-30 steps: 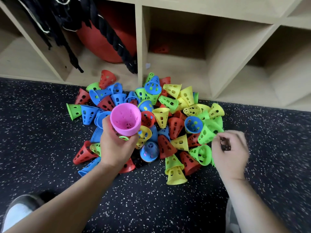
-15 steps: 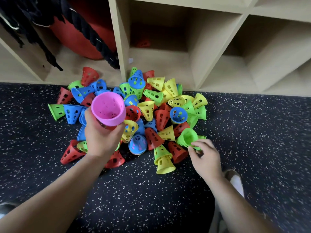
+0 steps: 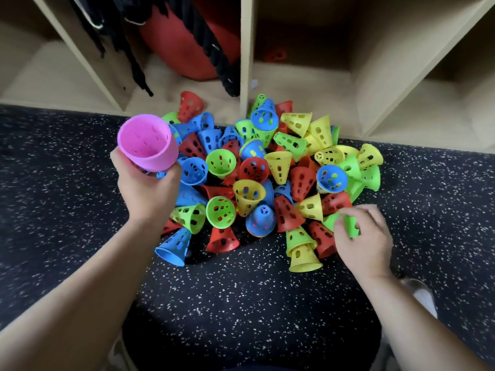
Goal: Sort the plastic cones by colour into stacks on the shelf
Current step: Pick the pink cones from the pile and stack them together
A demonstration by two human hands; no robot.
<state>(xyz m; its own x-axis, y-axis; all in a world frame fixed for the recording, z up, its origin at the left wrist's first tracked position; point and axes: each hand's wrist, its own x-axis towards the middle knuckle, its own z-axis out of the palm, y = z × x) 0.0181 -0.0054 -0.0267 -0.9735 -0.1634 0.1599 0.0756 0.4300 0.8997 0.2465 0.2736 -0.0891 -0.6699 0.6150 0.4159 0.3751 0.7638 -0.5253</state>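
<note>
Pink cone (image 3: 147, 141), held in the left hand (image 3: 148, 191): fingers and thumb curl round its narrow end from below, its wide mouth tilted upward, and the cone is raised over the left edge of the pile (image 3: 254, 172). Green cone (image 3: 349, 226), at the pile's near right edge: the right hand (image 3: 364, 236) pinches it between thumb and fingertips. The cone is partly hidden under the fingers, just beside a red cone (image 3: 321, 239) and near two nested yellow cones (image 3: 302, 253). The pile of red, blue, green and yellow perforated cones, lying every way, rests on the black speckled floor (image 3: 241, 303) against the front of the shelf (image 3: 246, 49), with a few cones lying on the shelf's bottom board. The hands are well apart, one at each side of the pile. Behind, one bay holds a red ball (image 3: 182, 46) with black rope (image 3: 214, 49) draped across it. A small red thing lies deep in the middle bay, too dim to identify. A shoe (image 3: 423, 295) shows beside the right forearm.
</note>
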